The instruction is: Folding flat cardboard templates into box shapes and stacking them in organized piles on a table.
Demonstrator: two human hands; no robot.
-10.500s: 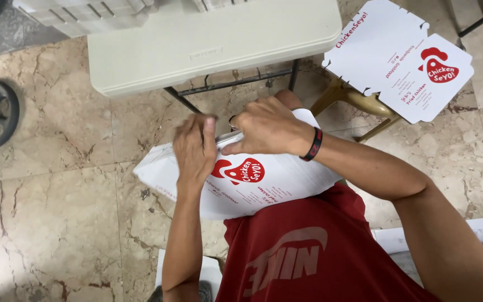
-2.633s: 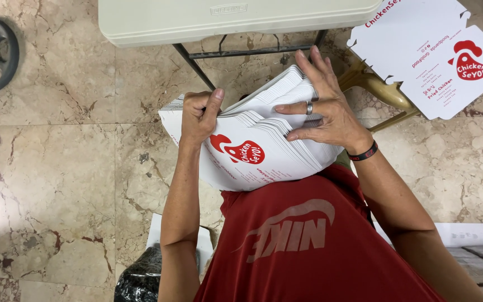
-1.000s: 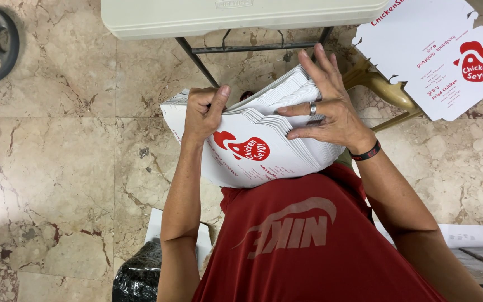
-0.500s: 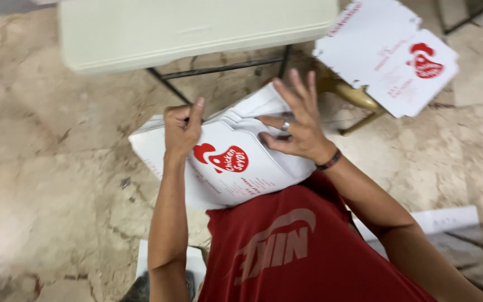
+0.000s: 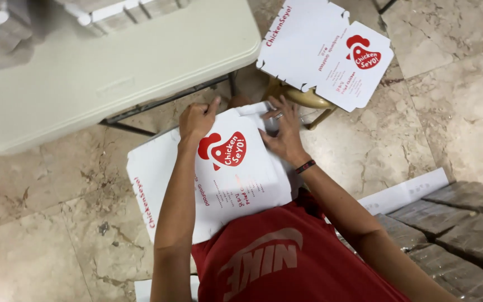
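I am pressing a flat white box blank [image 5: 219,179] on my lap below the bench [image 5: 113,72], left hand [image 5: 195,118] gripping its far edge, right hand [image 5: 282,131] fingers spread flat, seemingly mid-fold.

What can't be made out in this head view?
- Left hand: fingers curl over the flat carton's far edge; their tips are hidden behind it.
- Carton: its near part is covered by the red shirt and left forearm.
- Stool: mostly hidden under a second carton.
- Stacked items on the table: blurred, cut by the top edge.
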